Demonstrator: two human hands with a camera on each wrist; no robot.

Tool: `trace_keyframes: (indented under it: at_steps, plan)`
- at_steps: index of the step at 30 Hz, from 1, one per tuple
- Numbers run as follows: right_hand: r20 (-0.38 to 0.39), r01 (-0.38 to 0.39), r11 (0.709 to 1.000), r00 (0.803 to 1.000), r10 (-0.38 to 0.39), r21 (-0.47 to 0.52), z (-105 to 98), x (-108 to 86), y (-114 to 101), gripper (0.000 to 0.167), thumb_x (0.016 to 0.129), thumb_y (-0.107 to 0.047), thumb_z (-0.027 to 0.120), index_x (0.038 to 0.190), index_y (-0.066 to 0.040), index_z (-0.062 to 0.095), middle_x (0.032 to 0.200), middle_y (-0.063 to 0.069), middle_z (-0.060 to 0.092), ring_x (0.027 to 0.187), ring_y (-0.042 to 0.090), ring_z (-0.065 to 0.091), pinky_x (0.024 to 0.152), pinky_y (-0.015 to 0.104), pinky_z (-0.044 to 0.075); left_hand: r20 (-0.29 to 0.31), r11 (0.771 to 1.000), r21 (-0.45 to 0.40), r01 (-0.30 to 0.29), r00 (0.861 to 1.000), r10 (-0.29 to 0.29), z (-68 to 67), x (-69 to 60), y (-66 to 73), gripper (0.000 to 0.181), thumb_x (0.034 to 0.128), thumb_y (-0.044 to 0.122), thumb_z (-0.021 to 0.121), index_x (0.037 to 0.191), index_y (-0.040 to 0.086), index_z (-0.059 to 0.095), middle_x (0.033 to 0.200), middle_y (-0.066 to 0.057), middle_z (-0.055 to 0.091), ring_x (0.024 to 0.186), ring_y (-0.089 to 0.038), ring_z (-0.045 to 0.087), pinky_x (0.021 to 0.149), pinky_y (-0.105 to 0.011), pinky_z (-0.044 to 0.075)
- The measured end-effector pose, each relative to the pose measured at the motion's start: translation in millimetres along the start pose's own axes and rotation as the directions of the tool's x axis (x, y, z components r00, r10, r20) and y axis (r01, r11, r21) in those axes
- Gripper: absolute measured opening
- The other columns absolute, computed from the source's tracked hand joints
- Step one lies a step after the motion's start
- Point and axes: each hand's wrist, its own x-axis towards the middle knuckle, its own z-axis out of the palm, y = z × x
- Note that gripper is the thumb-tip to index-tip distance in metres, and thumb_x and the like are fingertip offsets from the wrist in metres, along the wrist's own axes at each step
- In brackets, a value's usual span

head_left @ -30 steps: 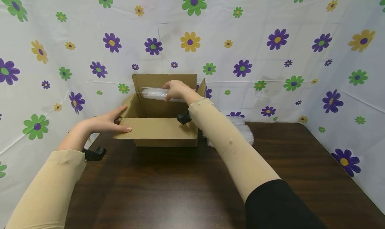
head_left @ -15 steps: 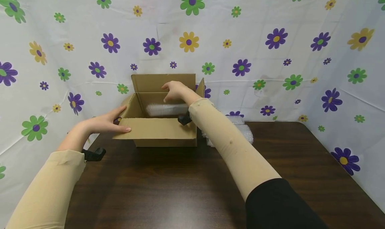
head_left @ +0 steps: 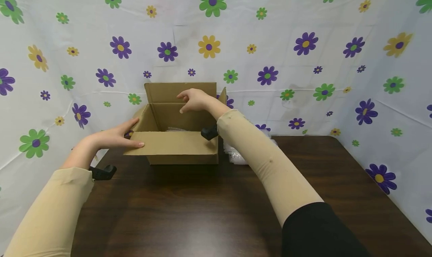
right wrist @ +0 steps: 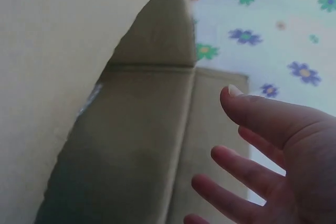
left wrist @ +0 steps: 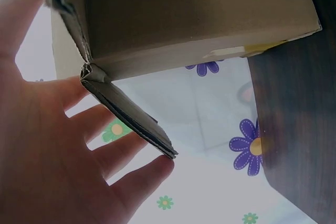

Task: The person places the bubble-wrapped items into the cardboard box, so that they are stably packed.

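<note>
A cardboard box stands with its flaps spread. My left hand rests at its left front corner: the thumb lies over the front flap, and the straight, spread fingers touch the left flap in the left wrist view. My right hand is above the box opening, fingers apart and holding nothing; the right wrist view also shows this hand free. Inside the box, a bubble-wrapped item shows only as a sliver behind the front flap.
More bubble-wrapped items lie right of the box, partly hidden by my right sleeve. The box is on a dark wooden table, near the flowered cloth behind it.
My right hand has let go of the bubble-wrapped item, which dropped into the box and is now mostly hidden. The left hand keeps its place on the flaps.
</note>
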Motion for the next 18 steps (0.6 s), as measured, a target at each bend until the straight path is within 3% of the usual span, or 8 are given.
trace_keyframes:
  at_steps: [9,13,18]
  plan:
    - [-0.038,0.097,0.990,0.995,-0.093,0.098,-15.0,-39.6,-4.5,0.062,0.088,-0.024,0.073,0.143,-0.014,0.049,0.136,0.009,0.056,0.122,0.019,0.053,0.098,0.032,0.044,0.018,1.000,-0.013,-0.004,1.000,0.004,-1.3,2.1,-1.4,0.103,0.0886,0.034,0.068,0.155,0.004,-0.005,0.156,-0.030,-0.004,0.140,-0.053,0.003,0.105,-0.070,0.014]
    - [-0.064,0.149,0.972,0.988,-0.140,0.180,-22.2,-63.2,-3.2,0.059,0.088,-0.023,0.073,0.142,-0.016,0.050,0.132,0.005,0.058,0.113,0.019,0.060,0.093,0.029,0.048,0.018,1.000,-0.012,-0.007,1.000,0.007,-1.3,1.2,-0.5,0.103,0.0882,0.033,0.069,0.154,0.002,-0.004,0.156,-0.031,-0.002,0.140,-0.053,0.006,0.106,-0.069,0.015]
    - [-0.117,0.199,0.944,0.978,-0.173,0.264,-33.2,-100.0,0.6,0.057,0.088,-0.019,0.073,0.141,-0.017,0.051,0.131,0.004,0.058,0.116,0.023,0.059,0.091,0.031,0.050,0.017,1.000,-0.007,-0.021,1.000,0.022,-2.7,1.3,-1.4,0.103,0.0890,0.034,0.068,0.154,0.001,-0.005,0.156,-0.031,-0.003,0.139,-0.054,0.006,0.105,-0.070,0.014]
